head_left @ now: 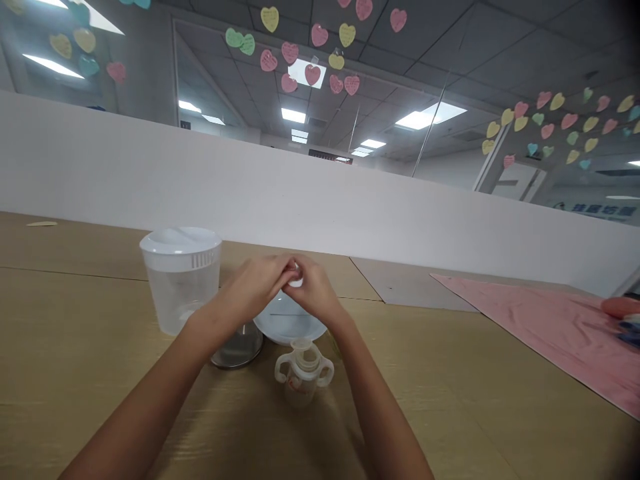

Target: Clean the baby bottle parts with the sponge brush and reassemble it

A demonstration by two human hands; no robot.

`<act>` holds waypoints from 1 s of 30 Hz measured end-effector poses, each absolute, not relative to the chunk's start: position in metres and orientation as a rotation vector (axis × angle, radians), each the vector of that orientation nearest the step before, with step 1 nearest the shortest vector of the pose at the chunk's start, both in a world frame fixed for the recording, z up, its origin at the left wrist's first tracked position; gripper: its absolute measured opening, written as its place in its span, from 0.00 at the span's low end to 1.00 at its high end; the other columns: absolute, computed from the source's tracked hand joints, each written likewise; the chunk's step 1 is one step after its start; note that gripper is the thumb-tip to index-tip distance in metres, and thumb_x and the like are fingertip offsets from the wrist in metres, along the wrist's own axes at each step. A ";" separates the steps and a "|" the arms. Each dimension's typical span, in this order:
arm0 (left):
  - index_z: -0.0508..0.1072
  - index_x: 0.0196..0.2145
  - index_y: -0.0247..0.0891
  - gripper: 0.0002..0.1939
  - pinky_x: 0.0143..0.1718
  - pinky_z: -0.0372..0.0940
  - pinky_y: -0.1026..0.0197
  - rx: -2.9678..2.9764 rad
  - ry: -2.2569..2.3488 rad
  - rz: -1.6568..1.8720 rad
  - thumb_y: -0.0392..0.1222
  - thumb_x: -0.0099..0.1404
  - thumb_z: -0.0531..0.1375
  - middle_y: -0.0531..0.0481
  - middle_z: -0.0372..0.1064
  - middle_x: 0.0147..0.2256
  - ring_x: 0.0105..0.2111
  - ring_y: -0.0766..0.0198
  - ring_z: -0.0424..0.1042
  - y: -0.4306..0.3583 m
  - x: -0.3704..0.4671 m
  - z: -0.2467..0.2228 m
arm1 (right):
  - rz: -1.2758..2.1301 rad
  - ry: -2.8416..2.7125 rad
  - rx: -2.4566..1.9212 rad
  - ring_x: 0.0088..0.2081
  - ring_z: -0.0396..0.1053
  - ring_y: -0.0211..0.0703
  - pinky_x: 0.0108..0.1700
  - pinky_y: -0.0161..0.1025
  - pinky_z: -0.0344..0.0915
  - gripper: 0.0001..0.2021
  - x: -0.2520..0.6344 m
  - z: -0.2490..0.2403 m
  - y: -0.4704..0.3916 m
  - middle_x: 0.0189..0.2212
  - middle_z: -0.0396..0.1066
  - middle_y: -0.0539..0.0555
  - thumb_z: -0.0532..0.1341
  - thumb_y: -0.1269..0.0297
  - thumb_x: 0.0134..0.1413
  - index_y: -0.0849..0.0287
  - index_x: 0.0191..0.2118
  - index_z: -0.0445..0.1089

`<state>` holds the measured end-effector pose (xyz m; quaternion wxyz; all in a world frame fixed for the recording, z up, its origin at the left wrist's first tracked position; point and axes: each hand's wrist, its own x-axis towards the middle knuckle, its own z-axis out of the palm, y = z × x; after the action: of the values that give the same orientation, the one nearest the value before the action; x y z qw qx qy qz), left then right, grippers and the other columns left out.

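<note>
Both hands meet over a pale bowl (290, 327). The fingers of my left hand (253, 283) and my right hand (316, 288) are closed around a small white piece (296, 280). Most of that piece is hidden by the fingers, so its kind cannot be made out. Between my forearms stands a baby bottle (303, 380) with two side handles. Its neck is uncovered, and a small translucent part (301, 345) shows at its mouth. Under my left wrist, a round metal dish (239, 350) is partly covered from view.
A clear plastic bucket (183, 287) with a white lid stands left of my hands. To the right lies a pink cloth (540, 320), with a blurred red and blue object (623, 313) at its far edge. A white partition (300, 193) bounds the table's back.
</note>
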<state>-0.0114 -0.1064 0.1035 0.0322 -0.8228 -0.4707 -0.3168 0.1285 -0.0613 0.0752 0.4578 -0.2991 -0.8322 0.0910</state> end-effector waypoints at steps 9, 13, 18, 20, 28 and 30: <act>0.70 0.31 0.35 0.11 0.35 0.69 0.63 -2.754 -1.159 -2.133 0.46 0.59 0.58 0.51 0.73 0.29 0.31 0.65 0.73 -0.111 -0.016 0.110 | 0.541 -1.792 -0.566 0.34 0.69 0.38 0.36 0.36 0.66 0.20 0.140 0.102 -0.089 0.36 0.70 0.50 0.62 0.66 0.41 0.54 0.44 0.65; 0.70 0.29 0.34 0.12 0.32 0.71 0.63 -2.795 -1.096 -2.224 0.47 0.58 0.59 0.51 0.73 0.26 0.26 0.66 0.73 -0.113 -0.012 0.111 | 0.627 -1.726 -0.526 0.31 0.68 0.38 0.33 0.37 0.66 0.18 0.142 0.098 -0.084 0.32 0.70 0.50 0.64 0.63 0.40 0.56 0.41 0.65; 0.73 0.32 0.36 0.08 0.31 0.69 0.66 -2.630 -1.100 -1.865 0.43 0.60 0.58 0.52 0.74 0.29 0.29 0.66 0.73 -0.124 -0.002 0.113 | 0.855 -1.766 -0.565 0.24 0.66 0.36 0.27 0.35 0.66 0.20 0.151 0.093 -0.071 0.23 0.67 0.46 0.64 0.62 0.40 0.56 0.43 0.64; 0.73 0.34 0.37 0.08 0.32 0.69 0.66 -2.510 -1.076 -1.805 0.42 0.61 0.57 0.52 0.75 0.30 0.30 0.66 0.73 -0.123 -0.001 0.112 | 1.014 -1.681 -0.537 0.22 0.67 0.36 0.25 0.36 0.67 0.17 0.153 0.095 -0.069 0.23 0.67 0.46 0.61 0.61 0.44 0.57 0.43 0.64; 0.71 0.38 0.38 0.08 0.30 0.68 0.68 -2.368 -1.026 -1.641 0.41 0.63 0.55 0.53 0.75 0.32 0.32 0.67 0.73 -0.103 -0.006 0.102 | 1.179 -1.567 -0.482 0.23 0.65 0.34 0.18 0.30 0.62 0.18 0.150 0.102 -0.073 0.28 0.65 0.49 0.58 0.49 0.48 0.58 0.39 0.65; 0.72 0.36 0.38 0.07 0.28 0.66 0.68 -2.259 -0.991 -1.506 0.40 0.63 0.54 0.53 0.75 0.30 0.29 0.67 0.73 -0.101 -0.003 0.096 | 1.069 -1.523 -0.539 0.18 0.59 0.28 0.15 0.27 0.55 0.15 0.149 0.099 -0.069 0.26 0.63 0.47 0.61 0.52 0.46 0.57 0.36 0.65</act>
<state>-0.0034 -0.1010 0.0960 0.1252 -0.7755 -0.3401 -0.5170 0.1486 -0.0691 0.0989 0.5665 -0.2292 -0.6479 0.4548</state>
